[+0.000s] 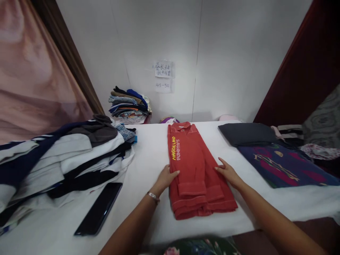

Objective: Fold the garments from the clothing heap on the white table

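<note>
A red long-sleeved shirt [190,166] lies partly folded on the white-covered table, its collar pointing away from me. Yellow and white lettering runs down its left part, and a sleeve is laid lengthwise over the front. My left hand [165,179] is closed at the shirt's left edge, thumb on top and the other fingers partly hidden by the edge. At the right edge, my right hand [230,173] touches the red fabric with its fingers apart.
Rumpled clothes [79,152] cover the left side, beside a black phone [99,209]. Behind stands a stack of folded clothes [130,104]. To the right lie a dark grey folded garment [247,134] and a navy patterned one [284,164]. Paper notes [164,76] hang on the wall.
</note>
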Tool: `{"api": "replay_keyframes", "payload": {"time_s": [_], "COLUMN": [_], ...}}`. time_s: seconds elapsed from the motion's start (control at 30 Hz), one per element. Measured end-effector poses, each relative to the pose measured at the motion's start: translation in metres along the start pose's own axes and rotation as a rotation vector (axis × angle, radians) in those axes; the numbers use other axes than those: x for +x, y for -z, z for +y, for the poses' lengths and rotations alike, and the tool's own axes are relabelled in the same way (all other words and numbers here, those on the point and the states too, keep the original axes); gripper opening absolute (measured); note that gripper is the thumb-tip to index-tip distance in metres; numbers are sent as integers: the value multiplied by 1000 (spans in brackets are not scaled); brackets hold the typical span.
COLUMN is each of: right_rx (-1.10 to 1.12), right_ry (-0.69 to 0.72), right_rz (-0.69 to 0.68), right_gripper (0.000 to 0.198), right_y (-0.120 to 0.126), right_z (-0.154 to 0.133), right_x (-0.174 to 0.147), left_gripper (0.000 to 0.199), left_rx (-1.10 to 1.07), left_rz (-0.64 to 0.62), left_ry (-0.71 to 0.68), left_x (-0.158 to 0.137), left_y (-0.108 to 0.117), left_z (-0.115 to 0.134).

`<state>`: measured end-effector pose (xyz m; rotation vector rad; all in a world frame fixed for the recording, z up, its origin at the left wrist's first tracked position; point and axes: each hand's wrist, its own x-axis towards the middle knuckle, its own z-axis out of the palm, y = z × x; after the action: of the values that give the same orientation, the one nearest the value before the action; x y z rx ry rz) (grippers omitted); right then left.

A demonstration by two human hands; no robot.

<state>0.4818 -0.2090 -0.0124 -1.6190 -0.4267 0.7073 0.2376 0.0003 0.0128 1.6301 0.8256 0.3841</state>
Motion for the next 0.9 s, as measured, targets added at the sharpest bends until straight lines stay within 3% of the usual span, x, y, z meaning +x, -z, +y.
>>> {"api": "replay_keyframes", "payload": {"time_s": [0.07,0.17,0.27,0.43,0.57,0.73,0.8,0.9], "right_rx": [138,303,349,345,418,477,465,523], "right_ry": [-109,-174,-201,-209,-213,-239,-302,-349], "right_rz": [-99,-262,-356,-307,-328,-557,-588,-475], "right_gripper": [96,84,59,39,38,45,46,34], "right_y": [2,1,-1,-6,-27,-72,-81,-83], "right_z": [-2,-4,-5,-12,-10,8,10,2], "right_x": [-25,-54,-68,-73,-97,-141,-139,-101], "left_gripper": [54,62,64,66,69,75,78,77], "left_rx": [-234,-434,-529,-620,-614,-441,-362,-275], "left_rz": [-143,-280,-264,-140,-211,-176,-75,62], "left_ry": [17,92,125,103,101,222,263,300], "left_x": [-25,-59,-77,-81,-89,-112,-119,-124], "left_y": [-4,-14,-26,-30,9,88,113,136], "left_z": [-2,-4,-5,5,21,22,16,5]}}
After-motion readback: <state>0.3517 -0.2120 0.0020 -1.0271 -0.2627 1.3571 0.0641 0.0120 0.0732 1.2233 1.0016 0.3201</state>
